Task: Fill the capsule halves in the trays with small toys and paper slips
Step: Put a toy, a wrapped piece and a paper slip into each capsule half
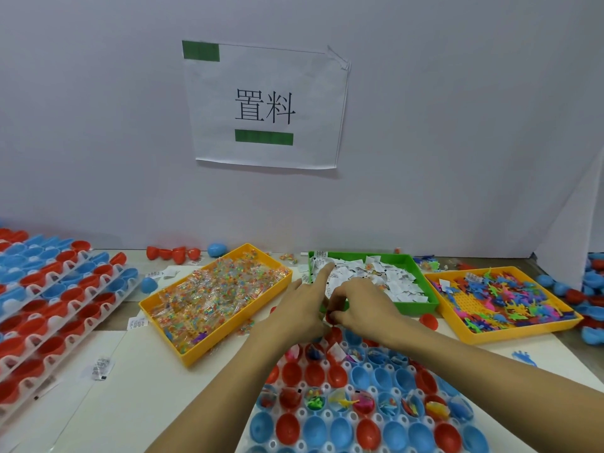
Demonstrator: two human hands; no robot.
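The left hand is loose, its forefinger stretched out over the near left corner of the green tray so that the tip lies on the paper slips heaped inside; it grips nothing that shows. The right hand, just right of it at the tray's near edge, has its fingers curled down with the tips gathered at a red capsule half; whether they pinch it or a slip cannot be told. Both forearms reach forward from the near side over the white capsule tray that lies just in front of the green tray, its red and blue halves partly filled with toys and slips. Left of the green tray stands a yellow tray of bagged beads; right of it, a yellow tray of toy figures.
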